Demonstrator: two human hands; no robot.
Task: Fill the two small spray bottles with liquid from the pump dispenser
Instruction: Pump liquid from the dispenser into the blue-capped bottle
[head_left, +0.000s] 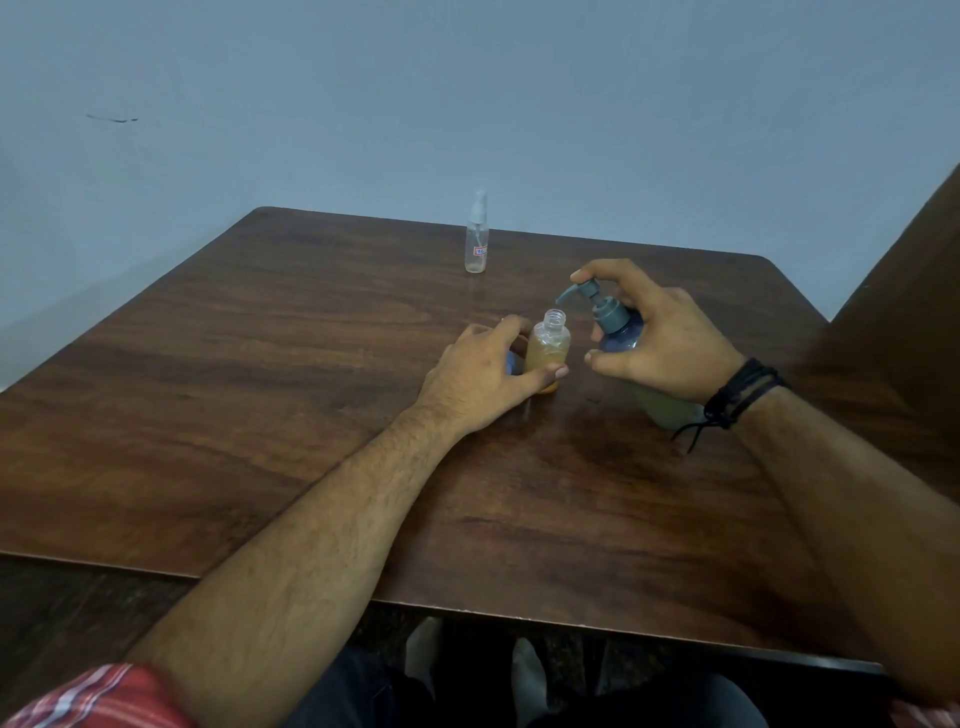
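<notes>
A small clear bottle (548, 345) with its cap off stands near the table's middle, holding yellowish liquid up to its shoulder. My left hand (478, 376) grips its lower body, thumb in front; a blue object (511, 362), hard to identify, shows under the fingers. My right hand (660, 338) holds the pump dispenser (615, 325) tilted to the left, index finger on the grey pump head, nozzle just left of and above the open neck. A second small spray bottle (477, 236), clear with its sprayer on, stands upright at the table's far side.
The dark wooden table (260, 364) stands against a pale blue wall. A brown panel (914, 291) rises at the right edge. A black cord bracelet sits on my right wrist. My legs show below the front edge.
</notes>
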